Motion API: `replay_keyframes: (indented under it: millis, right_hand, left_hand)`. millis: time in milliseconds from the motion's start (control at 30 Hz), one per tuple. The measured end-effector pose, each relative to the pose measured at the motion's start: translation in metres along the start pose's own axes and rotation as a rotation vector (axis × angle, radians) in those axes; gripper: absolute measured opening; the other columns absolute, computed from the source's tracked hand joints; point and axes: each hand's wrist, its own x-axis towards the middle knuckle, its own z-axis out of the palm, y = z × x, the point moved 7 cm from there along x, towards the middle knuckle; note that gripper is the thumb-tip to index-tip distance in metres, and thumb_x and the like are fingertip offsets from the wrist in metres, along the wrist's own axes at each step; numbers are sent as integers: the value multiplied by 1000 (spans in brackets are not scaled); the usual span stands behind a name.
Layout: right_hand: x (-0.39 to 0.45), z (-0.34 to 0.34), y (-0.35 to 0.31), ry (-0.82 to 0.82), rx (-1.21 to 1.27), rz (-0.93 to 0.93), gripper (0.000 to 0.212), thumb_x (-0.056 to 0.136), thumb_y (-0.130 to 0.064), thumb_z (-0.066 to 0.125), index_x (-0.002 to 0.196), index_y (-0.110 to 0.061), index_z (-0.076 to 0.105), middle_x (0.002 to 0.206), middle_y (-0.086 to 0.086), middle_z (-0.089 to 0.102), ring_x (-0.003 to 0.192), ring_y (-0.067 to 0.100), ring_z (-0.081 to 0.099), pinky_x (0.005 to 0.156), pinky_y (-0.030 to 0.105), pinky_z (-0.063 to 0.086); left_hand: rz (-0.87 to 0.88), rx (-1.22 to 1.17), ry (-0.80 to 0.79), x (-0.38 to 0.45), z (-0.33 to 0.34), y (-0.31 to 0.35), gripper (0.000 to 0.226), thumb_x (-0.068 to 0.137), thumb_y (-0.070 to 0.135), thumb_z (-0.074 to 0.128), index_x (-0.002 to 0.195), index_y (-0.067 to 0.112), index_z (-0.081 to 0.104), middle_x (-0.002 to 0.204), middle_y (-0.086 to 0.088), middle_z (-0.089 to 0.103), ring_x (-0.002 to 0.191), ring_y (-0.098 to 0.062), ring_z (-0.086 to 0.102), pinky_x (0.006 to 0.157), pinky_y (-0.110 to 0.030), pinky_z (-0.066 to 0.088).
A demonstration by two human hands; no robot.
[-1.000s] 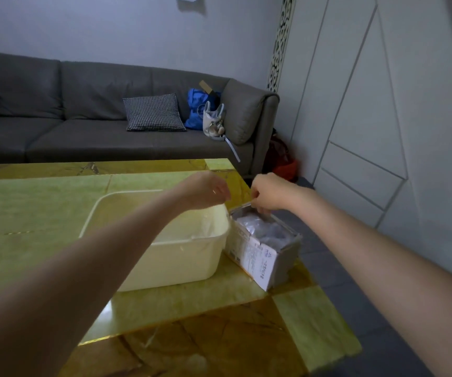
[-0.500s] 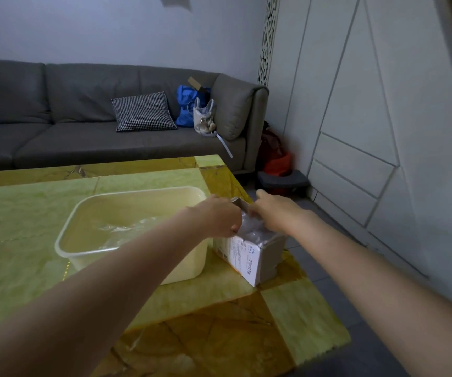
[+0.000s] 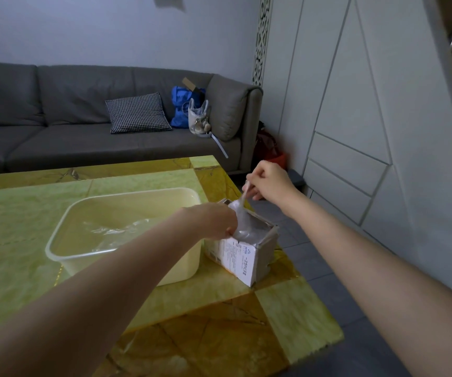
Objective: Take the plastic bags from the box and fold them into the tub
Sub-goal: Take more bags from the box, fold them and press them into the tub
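Since half a second earlier, right hand (image 3: 269,180) had risen above the white cardboard box (image 3: 246,257), fingers pinching a clear plastic bag (image 3: 242,216) — left hand (image 3: 214,223) gripped the box rim (steadying helps); pull straight up toward the adjacent cream plastic tub (image 3: 121,235).

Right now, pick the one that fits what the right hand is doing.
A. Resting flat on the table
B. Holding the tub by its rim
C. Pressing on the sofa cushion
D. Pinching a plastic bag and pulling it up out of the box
D: the right hand pinches the stretched tip of a plastic bag rising from the open box, while the left hand is at the box's top edge.
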Motion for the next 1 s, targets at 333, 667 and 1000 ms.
replay_keyframes:
  millis: [333, 667, 1000]
  right_hand:
    - [-3, -4, -7, 77, 243, -58, 26, 103, -18, 34, 79, -11, 43, 81, 20, 60, 56, 24, 66, 50, 33, 56]
    - [-7, 10, -9, -204, 8, -58, 41, 80, -34, 72, 111, -12, 56, 94, -2, 60, 82, 9, 58, 72, 21, 48]
    - [1, -13, 19, -66, 118, 119, 14, 89, -28, 64, 85, -14, 60, 88, 5, 64, 83, 20, 62, 79, 34, 53]
  left_hand:
    - [-161, -490, 424, -15, -39, -25, 21, 86, 13, 62, 106, 7, 59, 109, -5, 63, 96, -19, 60, 83, -23, 48]
    - [-336, -562, 537, -16, -43, -39, 18, 84, 12, 65, 101, 8, 63, 99, -8, 67, 89, -22, 62, 77, -31, 49]
    - [-290, -336, 437, -21, -36, -32, 24, 88, 14, 60, 112, 13, 60, 107, -6, 65, 95, -21, 62, 79, -28, 51]
